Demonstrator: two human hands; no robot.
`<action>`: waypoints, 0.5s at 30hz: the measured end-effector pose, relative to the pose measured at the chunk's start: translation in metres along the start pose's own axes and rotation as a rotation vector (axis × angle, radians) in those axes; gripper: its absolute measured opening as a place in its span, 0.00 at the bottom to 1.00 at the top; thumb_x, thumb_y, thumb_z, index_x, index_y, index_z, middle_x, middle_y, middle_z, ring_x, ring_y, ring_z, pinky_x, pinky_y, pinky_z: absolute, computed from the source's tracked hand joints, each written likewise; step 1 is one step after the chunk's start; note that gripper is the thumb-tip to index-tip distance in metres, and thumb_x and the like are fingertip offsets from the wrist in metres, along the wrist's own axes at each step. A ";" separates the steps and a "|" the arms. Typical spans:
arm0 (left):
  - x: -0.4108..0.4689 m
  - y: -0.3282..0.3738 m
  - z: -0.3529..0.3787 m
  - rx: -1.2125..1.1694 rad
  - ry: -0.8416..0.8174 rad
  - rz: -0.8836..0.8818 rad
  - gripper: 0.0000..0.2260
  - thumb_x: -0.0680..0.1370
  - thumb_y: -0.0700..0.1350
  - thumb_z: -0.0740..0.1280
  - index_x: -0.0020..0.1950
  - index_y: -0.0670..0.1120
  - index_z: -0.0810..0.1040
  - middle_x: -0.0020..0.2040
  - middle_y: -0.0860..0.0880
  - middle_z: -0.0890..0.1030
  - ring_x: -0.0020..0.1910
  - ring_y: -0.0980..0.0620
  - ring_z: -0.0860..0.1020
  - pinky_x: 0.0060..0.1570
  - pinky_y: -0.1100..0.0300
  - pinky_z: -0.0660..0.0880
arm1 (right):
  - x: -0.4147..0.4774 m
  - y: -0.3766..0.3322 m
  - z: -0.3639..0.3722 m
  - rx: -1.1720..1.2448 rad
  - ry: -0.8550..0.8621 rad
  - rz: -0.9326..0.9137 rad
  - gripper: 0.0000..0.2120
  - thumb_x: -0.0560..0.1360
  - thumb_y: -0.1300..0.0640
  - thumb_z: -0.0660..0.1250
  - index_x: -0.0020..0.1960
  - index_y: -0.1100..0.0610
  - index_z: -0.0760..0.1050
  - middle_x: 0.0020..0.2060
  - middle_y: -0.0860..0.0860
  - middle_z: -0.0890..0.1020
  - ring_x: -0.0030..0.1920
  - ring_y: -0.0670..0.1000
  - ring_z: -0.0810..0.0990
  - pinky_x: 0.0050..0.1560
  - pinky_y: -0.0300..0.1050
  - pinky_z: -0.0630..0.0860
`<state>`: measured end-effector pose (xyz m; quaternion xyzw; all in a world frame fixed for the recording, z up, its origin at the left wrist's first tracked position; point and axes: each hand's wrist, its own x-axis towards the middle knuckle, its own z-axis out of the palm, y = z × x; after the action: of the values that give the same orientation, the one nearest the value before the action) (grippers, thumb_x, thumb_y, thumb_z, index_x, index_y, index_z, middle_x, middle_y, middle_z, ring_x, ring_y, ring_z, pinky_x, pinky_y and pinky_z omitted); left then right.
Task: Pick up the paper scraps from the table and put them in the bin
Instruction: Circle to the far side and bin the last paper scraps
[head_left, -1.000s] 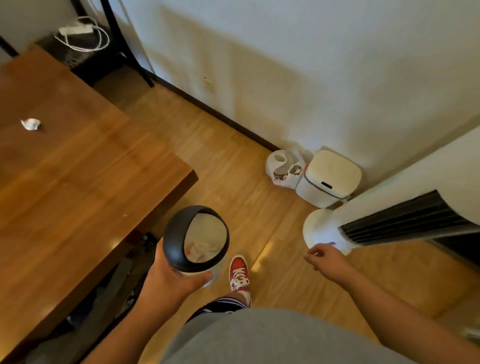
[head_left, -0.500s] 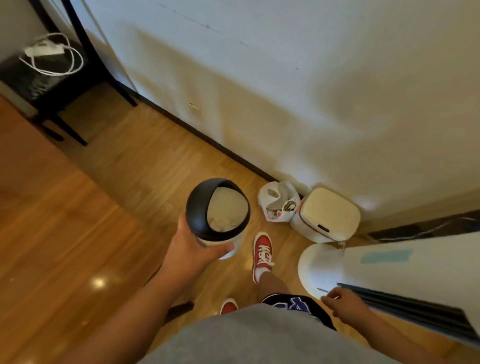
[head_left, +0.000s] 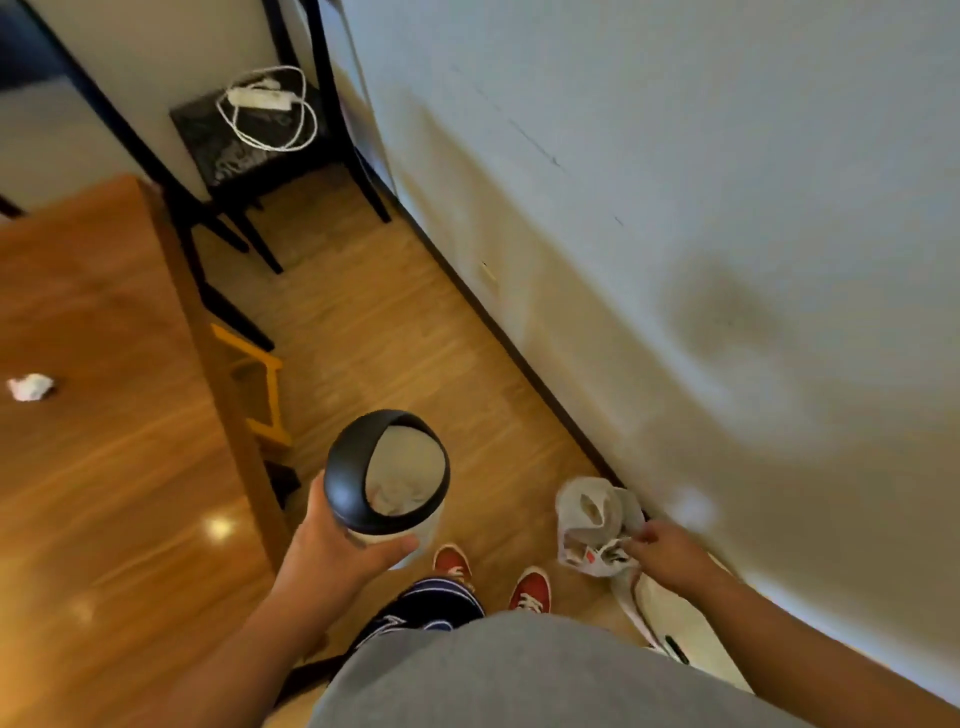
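One head cam, looking steeply down past torso at floor, table left, wall right.

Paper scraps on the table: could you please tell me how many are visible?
1: a crumpled paper scrap near the left edge of the wooden table. Others may lie outside the view.

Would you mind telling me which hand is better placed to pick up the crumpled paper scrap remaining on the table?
Right, probably. The left hand is gripping the small bin, while the right hand only touches the plastic bag and could leave it for the scrap.
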<state>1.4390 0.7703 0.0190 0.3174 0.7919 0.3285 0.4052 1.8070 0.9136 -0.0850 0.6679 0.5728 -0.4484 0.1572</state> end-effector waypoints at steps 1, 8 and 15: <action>0.005 -0.002 -0.004 0.004 0.028 -0.026 0.52 0.56 0.57 0.86 0.75 0.59 0.63 0.62 0.62 0.78 0.61 0.55 0.79 0.59 0.53 0.78 | 0.014 -0.022 -0.011 -0.027 0.001 -0.043 0.06 0.74 0.50 0.68 0.43 0.53 0.79 0.37 0.48 0.81 0.38 0.48 0.78 0.34 0.40 0.70; 0.064 -0.018 -0.035 -0.085 0.167 -0.207 0.53 0.60 0.50 0.87 0.79 0.54 0.62 0.67 0.50 0.78 0.67 0.46 0.77 0.67 0.42 0.76 | 0.105 -0.167 -0.054 -0.115 -0.094 -0.193 0.11 0.76 0.46 0.68 0.48 0.53 0.79 0.42 0.51 0.82 0.44 0.51 0.81 0.46 0.46 0.76; 0.160 0.017 -0.070 -0.183 0.184 -0.223 0.52 0.52 0.64 0.82 0.72 0.63 0.62 0.59 0.62 0.78 0.60 0.54 0.78 0.61 0.50 0.77 | 0.151 -0.241 -0.091 -0.214 -0.081 -0.169 0.07 0.77 0.52 0.67 0.44 0.55 0.78 0.42 0.52 0.82 0.43 0.51 0.81 0.45 0.47 0.78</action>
<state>1.3081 0.8847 -0.0056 0.1579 0.8229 0.3797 0.3920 1.6178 1.1446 -0.0794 0.5779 0.6649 -0.4231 0.2122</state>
